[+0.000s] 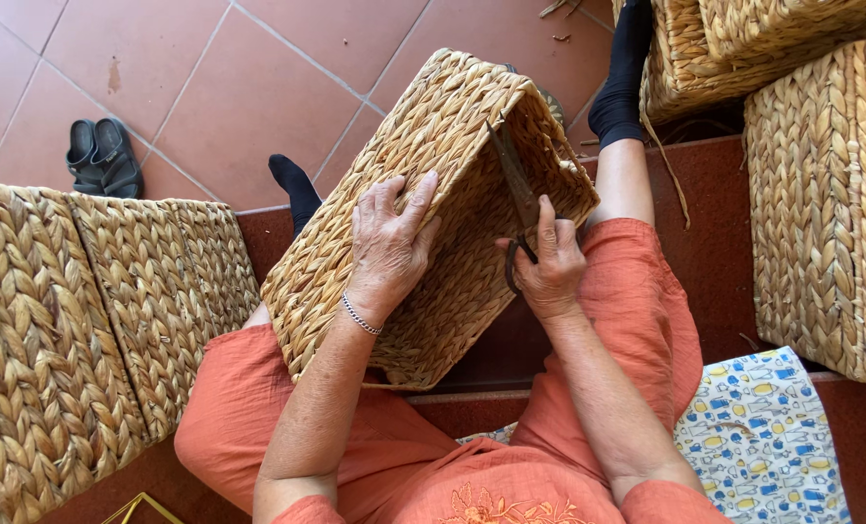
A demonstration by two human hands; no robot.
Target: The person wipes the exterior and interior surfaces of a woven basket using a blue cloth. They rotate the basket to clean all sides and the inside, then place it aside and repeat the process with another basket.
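While it rests tilted on the person's lap, the rectangular tan woven-straw basket [423,213] looks light yet stiff, its braided wall rough enough to grip. The left hand [386,247] lies spread on its side; the right hand [549,267] is closed around dark metal scissors [518,199] at the rim.

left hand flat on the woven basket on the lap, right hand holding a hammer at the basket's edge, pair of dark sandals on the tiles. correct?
Not quite. In the head view the right hand holds scissors, not a hammer, with the blades reaching up along the basket's edge. The rest stands: the left hand lies flat on the woven basket on the lap, and a pair of dark sandals sits on the tiles.
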